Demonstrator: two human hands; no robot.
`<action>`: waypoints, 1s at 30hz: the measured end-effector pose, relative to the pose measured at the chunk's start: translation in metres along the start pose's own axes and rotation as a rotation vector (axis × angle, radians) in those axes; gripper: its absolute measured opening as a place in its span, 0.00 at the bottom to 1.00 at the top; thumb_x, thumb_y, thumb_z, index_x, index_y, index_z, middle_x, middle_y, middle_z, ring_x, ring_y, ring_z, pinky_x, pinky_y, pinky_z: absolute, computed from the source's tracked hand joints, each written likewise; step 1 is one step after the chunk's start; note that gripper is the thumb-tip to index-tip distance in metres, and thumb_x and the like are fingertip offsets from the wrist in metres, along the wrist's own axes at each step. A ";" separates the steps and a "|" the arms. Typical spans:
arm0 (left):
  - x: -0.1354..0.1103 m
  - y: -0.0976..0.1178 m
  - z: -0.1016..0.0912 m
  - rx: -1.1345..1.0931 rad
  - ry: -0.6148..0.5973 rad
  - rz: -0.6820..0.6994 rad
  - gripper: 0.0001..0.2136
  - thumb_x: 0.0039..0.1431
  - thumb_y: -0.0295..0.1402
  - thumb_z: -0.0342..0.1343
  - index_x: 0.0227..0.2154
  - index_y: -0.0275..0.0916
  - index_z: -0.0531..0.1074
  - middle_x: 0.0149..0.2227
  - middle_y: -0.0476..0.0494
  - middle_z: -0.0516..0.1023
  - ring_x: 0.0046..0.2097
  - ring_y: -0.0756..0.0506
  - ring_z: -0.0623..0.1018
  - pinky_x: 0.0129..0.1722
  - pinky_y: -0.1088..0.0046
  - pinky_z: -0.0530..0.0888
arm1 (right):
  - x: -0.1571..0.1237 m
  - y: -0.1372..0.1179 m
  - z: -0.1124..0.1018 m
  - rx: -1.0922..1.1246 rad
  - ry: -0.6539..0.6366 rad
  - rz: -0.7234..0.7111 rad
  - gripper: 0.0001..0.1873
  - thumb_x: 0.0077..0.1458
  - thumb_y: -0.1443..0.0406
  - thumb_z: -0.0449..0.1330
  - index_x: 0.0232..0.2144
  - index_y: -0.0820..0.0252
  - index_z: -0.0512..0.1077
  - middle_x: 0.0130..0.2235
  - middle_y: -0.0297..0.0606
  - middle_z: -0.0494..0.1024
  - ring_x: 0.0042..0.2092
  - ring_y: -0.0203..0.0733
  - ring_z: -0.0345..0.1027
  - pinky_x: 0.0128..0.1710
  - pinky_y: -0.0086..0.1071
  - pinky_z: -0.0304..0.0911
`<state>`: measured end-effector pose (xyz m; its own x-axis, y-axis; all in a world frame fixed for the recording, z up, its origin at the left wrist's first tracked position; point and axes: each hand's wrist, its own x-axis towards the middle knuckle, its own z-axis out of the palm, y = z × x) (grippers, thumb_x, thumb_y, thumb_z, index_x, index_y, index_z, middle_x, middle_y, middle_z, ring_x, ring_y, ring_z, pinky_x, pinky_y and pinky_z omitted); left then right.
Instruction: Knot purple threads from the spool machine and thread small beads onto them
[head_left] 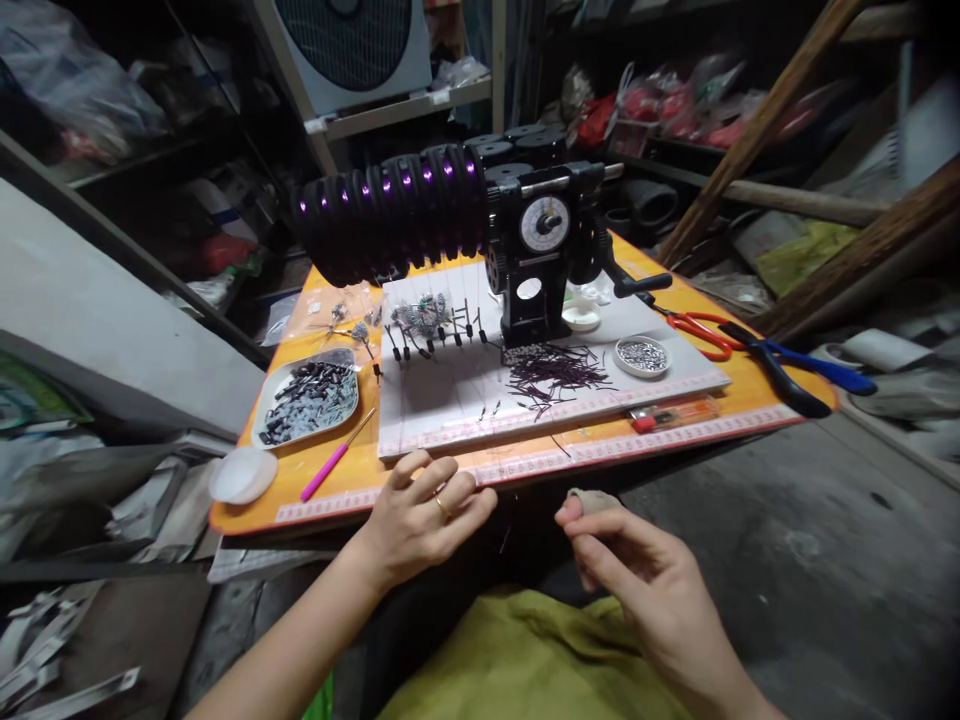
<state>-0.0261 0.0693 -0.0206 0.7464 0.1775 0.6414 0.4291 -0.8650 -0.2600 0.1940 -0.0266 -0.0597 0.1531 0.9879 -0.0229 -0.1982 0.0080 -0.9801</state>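
Note:
My left hand (pixel 429 512) rests at the table's front edge, against the white board (pixel 450 420), with a ring on one finger. Its fingers are curled and the thumb lies close to the index finger; what they hold, if anything, is too small to see. My right hand (pixel 637 570) is in the air before the table edge, thumb and fingertips pinched together. A beige wrap (pixel 598 500) covers one of its fingers. Whatever sits in that pinch cannot be made out. Dark short tubes (pixel 559 375) lie in a loose pile on the board beyond both hands.
A black hand-cranked winding machine (pixel 536 250) with a row of dark spools (pixel 397 210) stands on the board. Around it are a tray of small parts (pixel 262 425), a dish of metal beads (pixel 643 372), a pink-handled tool (pixel 326 472), a cutter (pixel 675 412) and pliers (pixel 780 375).

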 end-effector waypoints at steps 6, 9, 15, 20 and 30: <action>-0.001 -0.002 -0.006 -0.108 -0.004 0.031 0.07 0.64 0.22 0.55 0.39 0.36 0.77 0.34 0.46 0.84 0.39 0.45 0.80 0.43 0.66 0.70 | -0.003 0.002 -0.003 -0.003 0.017 0.021 0.05 0.54 0.60 0.68 0.31 0.54 0.81 0.41 0.42 0.81 0.25 0.31 0.67 0.23 0.24 0.68; -0.001 -0.009 -0.028 -0.200 -0.029 -0.046 0.08 0.64 0.22 0.56 0.44 0.34 0.76 0.40 0.42 0.84 0.46 0.43 0.79 0.49 0.63 0.73 | -0.003 0.002 -0.004 -0.007 0.033 0.016 0.07 0.54 0.59 0.68 0.31 0.56 0.81 0.42 0.44 0.81 0.25 0.31 0.66 0.22 0.26 0.68; 0.010 -0.008 -0.064 -0.226 0.020 -0.391 0.11 0.58 0.16 0.57 0.37 0.38 0.72 0.37 0.41 0.82 0.50 0.40 0.77 0.52 0.54 0.73 | 0.001 -0.010 0.005 -0.027 0.019 -0.026 0.07 0.52 0.59 0.69 0.29 0.56 0.81 0.39 0.44 0.81 0.24 0.33 0.65 0.20 0.26 0.66; 0.020 0.032 -0.052 -0.370 -0.061 -0.538 0.10 0.59 0.16 0.56 0.36 0.38 0.70 0.34 0.45 0.78 0.49 0.43 0.76 0.55 0.57 0.68 | 0.000 -0.026 0.021 0.015 -0.080 -0.053 0.04 0.52 0.61 0.69 0.28 0.54 0.82 0.41 0.45 0.81 0.26 0.34 0.67 0.21 0.25 0.66; 0.023 0.055 -0.031 -0.392 0.026 -0.614 0.09 0.59 0.16 0.55 0.35 0.37 0.70 0.34 0.45 0.78 0.49 0.44 0.75 0.55 0.59 0.65 | -0.001 -0.038 0.039 0.303 -0.152 0.021 0.01 0.52 0.63 0.70 0.30 0.50 0.83 0.44 0.41 0.83 0.25 0.31 0.72 0.21 0.23 0.68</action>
<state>-0.0011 0.0118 0.0022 0.4155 0.6777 0.6066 0.5491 -0.7186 0.4267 0.1636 -0.0215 -0.0148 0.0047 0.9999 0.0090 -0.4823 0.0101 -0.8759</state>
